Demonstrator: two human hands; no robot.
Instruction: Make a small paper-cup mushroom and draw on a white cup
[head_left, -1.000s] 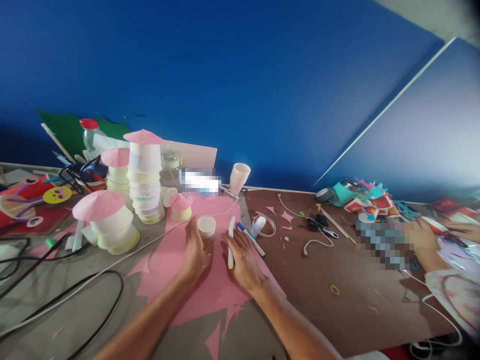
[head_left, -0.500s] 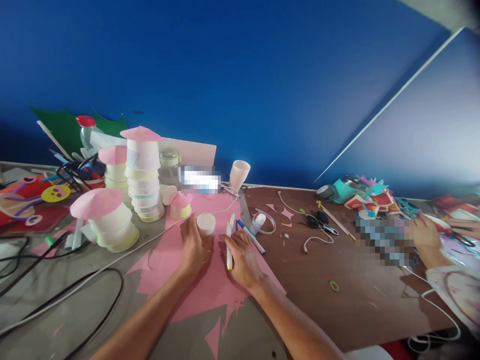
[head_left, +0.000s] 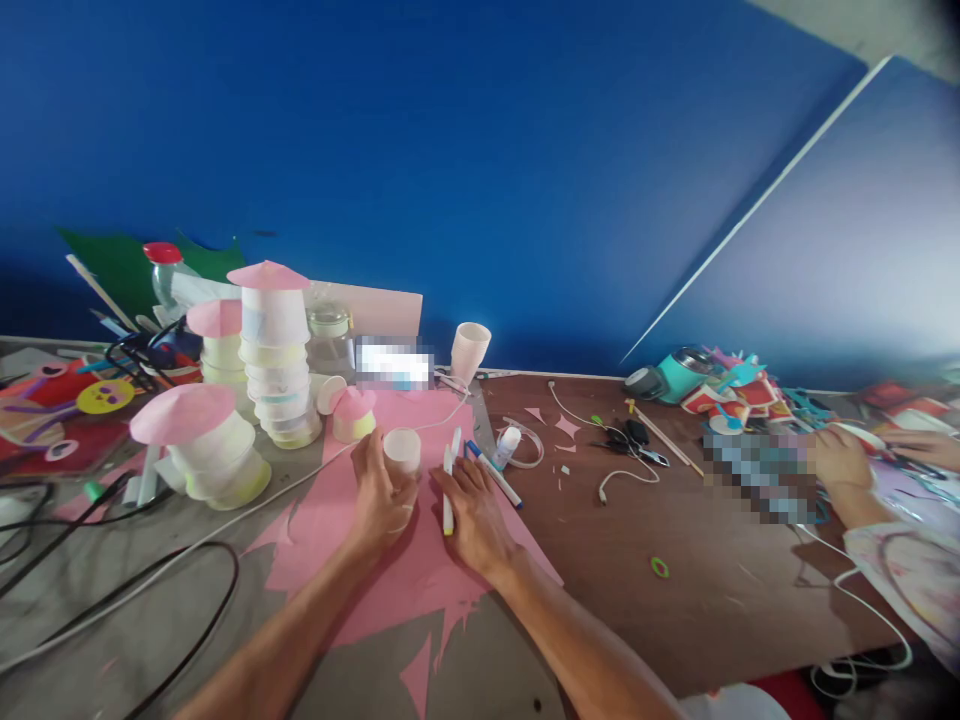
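My left hand curls round the side of a small white paper cup, whose open top faces up over the pink paper. My right hand lies on the same paper, thumb and fingers closed about a white marker with a yellow end. Just right of those fingers are a blue and white marker and a white glue bottle. Behind the cup sits a small cup piece with a pink top. The right hand's fingertips are partly hidden.
Stacked cup towers with pink cone roofs stand at the left. A white cup leans near the blue wall. Cables, keys and paper scraps lie about on the brown table. Another person's hand works at the far right.
The whole view has shifted slightly left. Both hands keep nearly the same places on the pink paper, with the cup and marker still in them; the right fingers lie a little flatter.
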